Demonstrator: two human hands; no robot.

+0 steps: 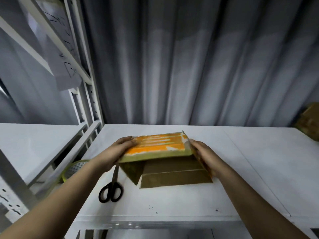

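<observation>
A person's left hand (119, 150) and right hand (202, 155) grip opposite ends of an orange-taped cardboard box (155, 147) on the white worktop (250, 161). Its long axis runs side to side between them, and scissors (112, 185) lie just to its left.

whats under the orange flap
Brown cardboard lying on the table shows below the orange flap, which the left hand grips. What lies farther back beneath it is covered.

White worktop (250, 169) against grey pleated curtain (189, 66). White metal shelving (82, 78) at left, paper sheet (67, 73) hanging from it. Brown cardboard box (309, 121) far right. Dim, bluish light.
</observation>
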